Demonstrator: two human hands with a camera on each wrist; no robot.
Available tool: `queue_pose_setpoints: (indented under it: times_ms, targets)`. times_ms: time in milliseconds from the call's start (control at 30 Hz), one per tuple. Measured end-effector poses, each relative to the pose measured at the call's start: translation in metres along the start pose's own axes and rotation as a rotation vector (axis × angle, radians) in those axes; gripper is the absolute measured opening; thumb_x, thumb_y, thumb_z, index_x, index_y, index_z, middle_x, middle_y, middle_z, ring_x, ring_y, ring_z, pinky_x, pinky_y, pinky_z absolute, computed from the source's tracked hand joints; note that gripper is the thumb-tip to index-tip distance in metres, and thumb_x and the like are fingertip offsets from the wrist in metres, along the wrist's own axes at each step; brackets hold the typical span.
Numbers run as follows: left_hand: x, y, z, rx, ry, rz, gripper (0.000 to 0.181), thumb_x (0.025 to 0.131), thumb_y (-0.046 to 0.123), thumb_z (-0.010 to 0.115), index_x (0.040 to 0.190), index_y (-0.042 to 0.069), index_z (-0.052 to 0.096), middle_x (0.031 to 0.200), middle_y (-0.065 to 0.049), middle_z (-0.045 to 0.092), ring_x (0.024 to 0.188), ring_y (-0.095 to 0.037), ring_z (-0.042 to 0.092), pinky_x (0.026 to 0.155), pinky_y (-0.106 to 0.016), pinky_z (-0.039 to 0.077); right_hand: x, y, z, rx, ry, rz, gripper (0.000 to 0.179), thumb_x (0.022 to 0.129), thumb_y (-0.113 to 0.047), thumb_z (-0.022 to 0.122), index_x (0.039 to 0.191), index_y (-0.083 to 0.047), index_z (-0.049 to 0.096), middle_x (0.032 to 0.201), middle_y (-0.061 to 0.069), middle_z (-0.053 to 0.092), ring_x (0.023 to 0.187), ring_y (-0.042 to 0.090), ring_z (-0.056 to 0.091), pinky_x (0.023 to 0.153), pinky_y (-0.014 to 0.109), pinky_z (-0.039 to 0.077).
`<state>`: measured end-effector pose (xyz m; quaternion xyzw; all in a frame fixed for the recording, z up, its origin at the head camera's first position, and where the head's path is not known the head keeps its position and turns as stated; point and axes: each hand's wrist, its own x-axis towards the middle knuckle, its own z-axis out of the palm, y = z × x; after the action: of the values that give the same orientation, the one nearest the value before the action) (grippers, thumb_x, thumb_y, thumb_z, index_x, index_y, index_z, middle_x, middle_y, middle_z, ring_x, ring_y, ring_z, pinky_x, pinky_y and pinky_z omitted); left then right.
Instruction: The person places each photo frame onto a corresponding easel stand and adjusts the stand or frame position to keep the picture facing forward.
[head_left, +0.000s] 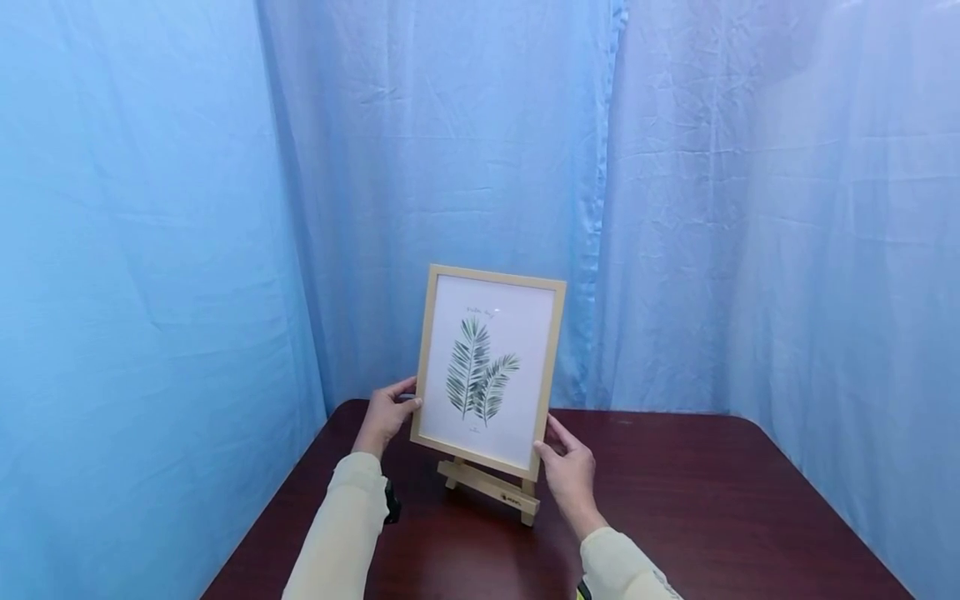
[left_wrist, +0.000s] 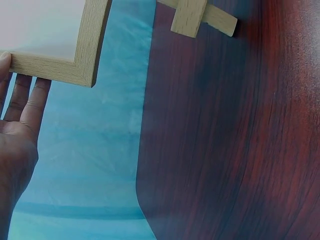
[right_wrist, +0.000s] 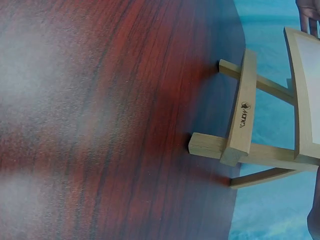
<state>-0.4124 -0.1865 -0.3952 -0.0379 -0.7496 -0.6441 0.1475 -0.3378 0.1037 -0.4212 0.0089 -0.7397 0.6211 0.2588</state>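
Observation:
A light wooden picture frame point(head_left: 495, 367) with a print of two green fern-like leaves is held up by both hands, leaning slightly to one side. My left hand point(head_left: 386, 412) pinches its left edge, thumb in front and fingers behind, as the left wrist view shows at the frame's border point(left_wrist: 47, 69). On the lower right edge, my right hand point(head_left: 570, 468) grips with the thumb on the front. Behind and below stands a small wooden tabletop easel point(head_left: 487, 485). A gap separates the frame's bottom edge from the easel's ledge point(right_wrist: 244, 107); the easel's upper part is hidden.
The easel stands on a dark red-brown wooden table point(head_left: 675, 483) with rounded far corners. Light blue curtains point(head_left: 480, 142) hang behind the table and along both sides.

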Motion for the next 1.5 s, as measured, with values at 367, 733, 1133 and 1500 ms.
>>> queue_pose_setpoints:
  times_ms: [367,733,1133,1500]
  targets:
    - [-0.003,-0.004,0.006,0.045,-0.001,0.001,0.046,0.092,-0.004,0.065,0.138,0.003,0.058,0.128,-0.021,0.060,0.114,-0.037,0.058,0.094,-0.053,0.050,-0.004,0.009,-0.003,0.013,0.002,0.001,0.046,0.086,0.003,0.073,0.131,-0.003,0.065,0.112,0.020,0.070,0.099,0.030,0.067,0.074,0.020,0.054]
    - [-0.003,-0.013,0.015,0.067,0.006,0.001,0.046,0.092,-0.003,0.066,0.136,0.004,0.060,0.129,-0.021,0.062,0.116,-0.036,0.059,0.091,-0.049,0.053,-0.008,0.021,-0.007,-0.001,0.007,0.011,0.046,0.086,0.002,0.074,0.131,-0.003,0.065,0.113,0.019,0.069,0.100,0.032,0.067,0.074,0.016,0.052]
    - [-0.003,-0.029,0.025,0.085,0.003,-0.003,0.045,0.092,-0.005,0.065,0.136,0.002,0.060,0.131,-0.021,0.061,0.120,-0.037,0.057,0.096,-0.049,0.050,-0.013,0.036,-0.008,0.003,0.022,0.035,0.046,0.086,0.003,0.073,0.131,-0.004,0.065,0.113,0.019,0.070,0.098,0.030,0.068,0.072,0.017,0.053]
    - [-0.002,-0.036,0.033,0.096,0.001,-0.005,0.045,0.092,-0.005,0.065,0.136,0.002,0.060,0.129,-0.022,0.061,0.120,-0.037,0.056,0.095,-0.048,0.051,-0.012,0.045,-0.008,0.015,0.034,0.062,0.047,0.086,0.003,0.073,0.132,-0.004,0.065,0.113,0.019,0.070,0.097,0.029,0.068,0.071,0.018,0.054]
